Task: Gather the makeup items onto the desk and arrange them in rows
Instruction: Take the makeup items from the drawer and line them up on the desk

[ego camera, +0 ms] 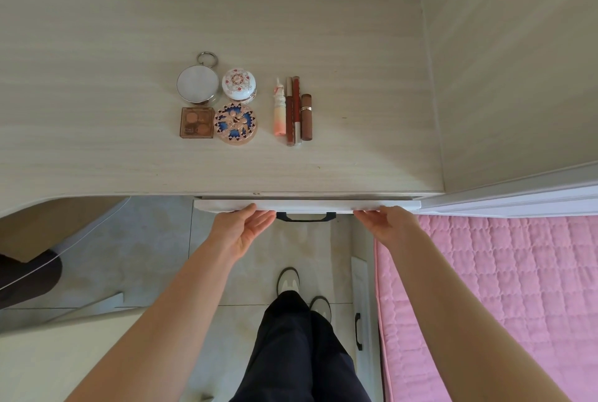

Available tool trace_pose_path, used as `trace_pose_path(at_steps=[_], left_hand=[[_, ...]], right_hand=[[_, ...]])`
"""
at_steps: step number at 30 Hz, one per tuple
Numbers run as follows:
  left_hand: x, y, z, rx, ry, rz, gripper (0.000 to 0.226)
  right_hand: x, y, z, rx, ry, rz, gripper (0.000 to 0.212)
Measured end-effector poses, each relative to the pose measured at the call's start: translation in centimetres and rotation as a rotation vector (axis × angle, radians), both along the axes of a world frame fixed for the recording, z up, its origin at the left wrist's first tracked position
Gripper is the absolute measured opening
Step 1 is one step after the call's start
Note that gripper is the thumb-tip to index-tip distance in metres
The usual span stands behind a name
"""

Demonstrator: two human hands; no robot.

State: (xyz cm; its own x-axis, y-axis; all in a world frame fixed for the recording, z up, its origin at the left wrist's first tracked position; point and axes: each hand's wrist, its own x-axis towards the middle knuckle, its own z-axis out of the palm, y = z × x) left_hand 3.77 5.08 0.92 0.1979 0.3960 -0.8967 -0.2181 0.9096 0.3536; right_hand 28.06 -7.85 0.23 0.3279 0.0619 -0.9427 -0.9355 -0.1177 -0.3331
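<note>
**Q:** Where are the makeup items?

**A:** They lie near the middle of a pale wood-grain desk (pixel 129 45), in two groups. On the left, four pieces form a two-by-two block. At the back are a round silver compact with a metal ring (pixel 197 87) and, just beside it on the right, a white domed jar with a pink floral lid (pixel 238 84). In front of them sit a square brown eyeshadow palette (pixel 197 122) and a round rose-gold compact with blue filigree (pixel 235 123). The pieces touch or nearly touch.

**Q:** And the second group?

**A:** A little to the right, four slim pieces lie side by side, pointing away from the person. From left to right they are a peach-and-white tube (pixel 279 110), a dark red stick (pixel 289 117), a red-and-silver stick (pixel 296 110) and a brown lipstick with a gold band (pixel 306 117).

**Q:** Where are the fingers relative to all this?

**A:** Well apart from it, at the near edge of the desk. The left hand (pixel 249 227) and right hand (pixel 388 223) reach to a white drawer front (pixel 307 206) just under the desk edge, one on each side of its black handle (pixel 305 217). The left fingers (pixel 259 212) are straight and close together, tips against the drawer's top edge, palm turned inward. The right fingers (pixel 365 214) are stretched out flat, tips on the same edge. Neither hand holds anything.

**Q:** What else is in view?

**A:** A pink quilted bed cover (pixel 501 288) on the right, pale floor tiles (pixel 145 256) below, and the person's dark trousers (pixel 291 337) and light shoes (pixel 287 278).
</note>
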Motion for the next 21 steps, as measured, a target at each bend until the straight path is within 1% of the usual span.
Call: trace_pose_path(at_steps=[6, 10, 12, 16, 21], left_hand=[[0.2, 0.6, -0.5, 0.022, -0.007, -0.001, 0.013], [0.2, 0.7, -0.5, 0.015, -0.011, 0.022, 0.013], [0.2, 0.8, -0.5, 0.014, -0.016, 0.027, 0.014], [0.7, 1.4, -0.6, 0.017, -0.025, 0.044, 0.018], [1.1, 1.5, -0.8, 0.035, -0.016, 0.033, 0.021]], right_hand=[[0.3, 0.8, 0.1, -0.045, 0.008, 0.008, 0.026], [0.2, 1.0, 0.4, -0.041, 0.004, -0.037, 0.035], [0.1, 1.1, 0.6, -0.050, 0.015, -0.046, 0.035], [0.3, 1.7, 0.9, -0.009, 0.048, -0.071, 0.034], [0.6, 1.8, 0.3, 0.006, 0.030, 0.024, 0.037]])
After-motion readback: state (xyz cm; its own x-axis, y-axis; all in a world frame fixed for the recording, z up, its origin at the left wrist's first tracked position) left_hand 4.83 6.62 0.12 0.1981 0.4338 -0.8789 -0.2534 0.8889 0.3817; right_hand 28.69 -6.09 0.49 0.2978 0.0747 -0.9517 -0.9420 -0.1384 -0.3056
